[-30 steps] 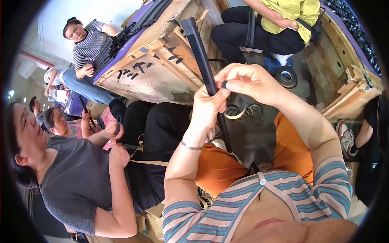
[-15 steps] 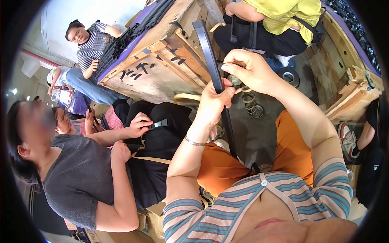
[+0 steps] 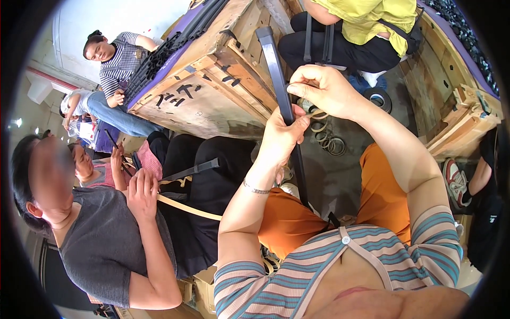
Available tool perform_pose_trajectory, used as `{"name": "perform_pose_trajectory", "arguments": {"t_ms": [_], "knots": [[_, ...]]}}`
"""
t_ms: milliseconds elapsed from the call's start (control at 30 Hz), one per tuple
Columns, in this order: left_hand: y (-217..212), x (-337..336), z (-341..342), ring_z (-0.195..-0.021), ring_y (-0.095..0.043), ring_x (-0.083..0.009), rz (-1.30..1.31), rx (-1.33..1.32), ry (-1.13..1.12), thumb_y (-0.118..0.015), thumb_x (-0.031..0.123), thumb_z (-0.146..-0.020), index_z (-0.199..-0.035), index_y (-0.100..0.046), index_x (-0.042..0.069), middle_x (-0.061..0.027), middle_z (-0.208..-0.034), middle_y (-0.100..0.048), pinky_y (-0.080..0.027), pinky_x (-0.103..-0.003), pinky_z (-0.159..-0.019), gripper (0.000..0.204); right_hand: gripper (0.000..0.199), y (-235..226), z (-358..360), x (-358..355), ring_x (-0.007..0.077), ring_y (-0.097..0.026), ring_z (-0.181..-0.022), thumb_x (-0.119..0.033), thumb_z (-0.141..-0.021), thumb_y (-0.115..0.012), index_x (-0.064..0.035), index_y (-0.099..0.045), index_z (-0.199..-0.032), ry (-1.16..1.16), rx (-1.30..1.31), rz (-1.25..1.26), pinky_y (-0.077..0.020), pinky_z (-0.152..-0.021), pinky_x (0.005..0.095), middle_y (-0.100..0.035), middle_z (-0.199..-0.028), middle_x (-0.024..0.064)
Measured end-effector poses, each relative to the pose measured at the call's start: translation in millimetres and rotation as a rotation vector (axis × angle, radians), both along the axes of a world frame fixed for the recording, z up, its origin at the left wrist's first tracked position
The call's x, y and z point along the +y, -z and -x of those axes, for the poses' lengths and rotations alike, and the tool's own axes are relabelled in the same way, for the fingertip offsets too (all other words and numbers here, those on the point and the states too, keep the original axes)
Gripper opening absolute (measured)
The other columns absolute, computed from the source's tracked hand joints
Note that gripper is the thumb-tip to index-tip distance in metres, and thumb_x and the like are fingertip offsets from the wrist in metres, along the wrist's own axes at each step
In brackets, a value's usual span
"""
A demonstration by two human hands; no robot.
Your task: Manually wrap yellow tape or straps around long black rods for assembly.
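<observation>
A long, flat black strip (image 3: 276, 74) stands slanted in front of me, its lower end reaching down between my knees. My left hand (image 3: 281, 130) is closed round its middle, thumb across the front. At the strip's right edge, above the left hand, my right hand (image 3: 324, 93) is closed in a pinch; what its fingertips hold, if anything, is too small to make out. A narrow tan tape (image 3: 317, 114) shows just right of my left thumb, below the right hand.
Tan tape rings (image 3: 330, 141) and a black roll (image 3: 378, 99) lie on the floor beyond my knees. Wooden crates (image 3: 212, 90) stand ahead and at right (image 3: 457, 117). A co-worker (image 3: 111, 239) sits close at left with a black strip (image 3: 191, 169); another in yellow (image 3: 372, 26) sits ahead.
My hands and the black strip have barely moved. At left, the co-worker's near hand has risen toward the chest, pulling tan tape, and the strip on their lap shows more.
</observation>
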State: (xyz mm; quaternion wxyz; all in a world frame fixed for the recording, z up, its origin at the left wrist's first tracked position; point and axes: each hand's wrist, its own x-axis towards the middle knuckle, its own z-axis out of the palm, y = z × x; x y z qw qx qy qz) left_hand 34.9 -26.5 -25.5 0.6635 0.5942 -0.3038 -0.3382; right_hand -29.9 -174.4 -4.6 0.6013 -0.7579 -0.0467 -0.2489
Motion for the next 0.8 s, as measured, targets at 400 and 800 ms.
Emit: {"name": "perform_pose_trajectory", "arguments": {"t_ms": [400, 800], "knots": [[2.2, -0.6, 2.3, -0.052, -0.044, -0.0107, -0.038, -0.04, -0.01, -0.06, 0.001, -0.08, -0.092, -0.048, 0.001, -0.0038, -0.069, -0.051, -0.037, -0.023, -0.048, 0.017, 0.011, -0.3, -0.8, -3.8, 0.0014, -0.045, -0.069, -0.011, -0.086, -0.057, -0.0013, -0.055, -0.082, 0.035, -0.036, 0.026, -0.0399, -0.064, 0.0189, -0.05, -0.072, -0.005], [2.5, -1.6, 5.1, -0.051, -0.044, -0.0106, -0.072, -0.061, -0.007, -0.058, -0.001, -0.081, -0.091, -0.047, 0.001, -0.0036, -0.067, -0.049, -0.036, -0.023, -0.048, 0.015, 0.011, -3.1, 1.8, -2.5, 0.0019, -0.045, -0.07, -0.01, -0.086, -0.057, -0.0009, -0.054, -0.081, 0.065, 0.0, 0.007, -0.0405, -0.065, 0.0197, -0.05, -0.072, -0.0044]]}}
